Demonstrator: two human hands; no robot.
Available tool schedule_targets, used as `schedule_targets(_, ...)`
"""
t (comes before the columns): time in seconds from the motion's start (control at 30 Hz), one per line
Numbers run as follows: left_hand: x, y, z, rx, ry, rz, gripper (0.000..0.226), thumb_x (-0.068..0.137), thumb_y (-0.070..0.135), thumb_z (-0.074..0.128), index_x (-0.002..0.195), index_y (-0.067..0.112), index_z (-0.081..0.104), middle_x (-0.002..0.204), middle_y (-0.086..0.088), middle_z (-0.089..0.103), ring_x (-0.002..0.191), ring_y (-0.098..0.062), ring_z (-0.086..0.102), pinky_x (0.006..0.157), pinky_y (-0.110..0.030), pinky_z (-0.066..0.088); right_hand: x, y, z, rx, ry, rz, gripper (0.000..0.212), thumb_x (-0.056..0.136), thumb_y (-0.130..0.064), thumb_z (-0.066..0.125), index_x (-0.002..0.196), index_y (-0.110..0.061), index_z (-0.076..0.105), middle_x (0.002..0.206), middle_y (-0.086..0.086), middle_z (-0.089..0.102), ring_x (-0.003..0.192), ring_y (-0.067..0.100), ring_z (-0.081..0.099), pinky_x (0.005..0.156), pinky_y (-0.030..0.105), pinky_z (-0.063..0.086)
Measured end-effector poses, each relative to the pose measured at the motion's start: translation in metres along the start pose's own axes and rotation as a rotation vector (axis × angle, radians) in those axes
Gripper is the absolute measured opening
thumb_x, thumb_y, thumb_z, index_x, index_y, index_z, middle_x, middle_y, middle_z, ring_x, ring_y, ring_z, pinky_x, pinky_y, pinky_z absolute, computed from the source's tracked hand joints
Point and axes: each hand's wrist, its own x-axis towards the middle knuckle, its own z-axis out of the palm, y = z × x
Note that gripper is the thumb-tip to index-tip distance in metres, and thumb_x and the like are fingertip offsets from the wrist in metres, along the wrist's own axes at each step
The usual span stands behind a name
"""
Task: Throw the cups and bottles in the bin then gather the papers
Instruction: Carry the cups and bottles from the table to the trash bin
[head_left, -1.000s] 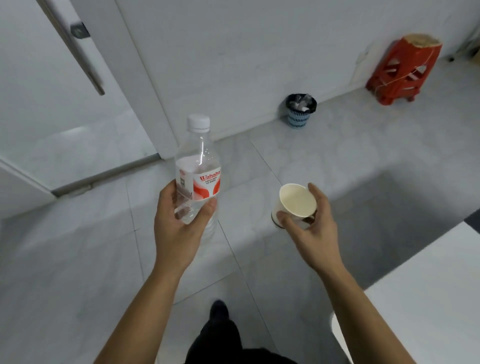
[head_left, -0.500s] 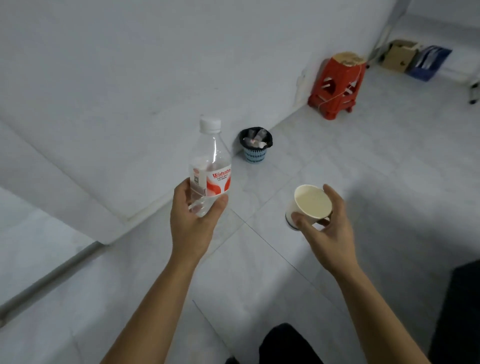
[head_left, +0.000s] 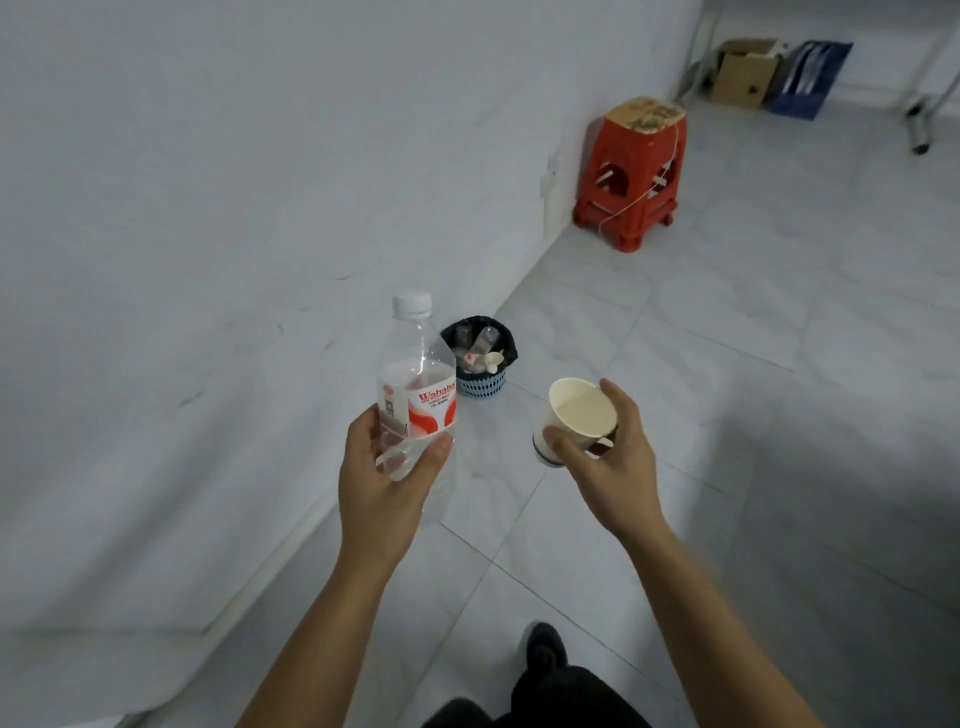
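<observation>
Gripping a clear plastic bottle (head_left: 418, 384) upright, the left hand (head_left: 382, 483) curls its fingers (head_left: 434, 454) round the lower body, thumb on the right side just below the red-and-white label. White cap is on; fill level cannot be told.

The right hand (head_left: 608, 462) holds a paper cup (head_left: 579, 415), tilted w/ its mouth toward the camera. Thumb and fingers (head_left: 621, 400) pinch the cup wall from opposite sides. Cup interior is cream-coloured, looks empty.

Both items are in the air above the tiled floor (head_left: 701, 364), L and R of centre, apart from each other.

The bin (head_left: 480, 358), a small blue woven basket w/ black liner, stands on the floor against the white wall (head_left: 234, 208), farther than the hands and just right of the bottle. It contains plastic bottles and at least one cup.

Misc.:
- Red plastic stool (head_left: 631, 176), far right, beside the wall.
- Cardboard box (head_left: 745, 73) and blue file holder (head_left: 808, 78), far right corner, side by side.
- Dark shoe (head_left: 543, 647) at the near edge.
</observation>
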Motion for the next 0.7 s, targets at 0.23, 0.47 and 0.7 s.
schedule_targets(0.23,0.159,-0.004,0.021,-0.02,0.073,-0.035,0.063,0.074,0.03,0.083,0.129,0.026,0.053,0.122,0.013,0.063,0.11,-0.008,0.063,0.082,-0.017,0.051,0.162,-0.03,0.072,-0.066,-0.121,-0.013,0.079,0.08,-0.032,0.08,0.147,-0.03,0.037,0.128,-0.009,0.055,0.108,0.005,0.058,0.082,0.012,0.046)
schedule_targets(0.47,0.349,-0.047,0.072,-0.012,-0.004,-0.141,0.057,0.074,0.019,0.085,0.121,0.027,0.054,0.113,0.013,0.064,0.1,-0.004,0.064,0.076,-0.015,0.051,0.318,-0.009,0.154,-0.149,-0.073,0.095,0.08,0.079,-0.034,0.08,0.146,-0.032,0.036,0.13,-0.009,0.055,0.114,0.015,0.057,0.085,0.021,0.045)
schedule_targets(0.7,0.522,-0.055,0.13,0.077,-0.11,-0.202,0.054,0.074,0.021,0.084,0.117,0.033,0.053,0.108,0.021,0.063,0.094,0.013,0.059,0.071,-0.006,0.045,0.467,-0.009,0.203,-0.226,-0.045,0.186,0.081,0.079,-0.035,0.08,0.147,-0.03,0.036,0.136,-0.006,0.053,0.117,0.016,0.056,0.089,0.024,0.046)
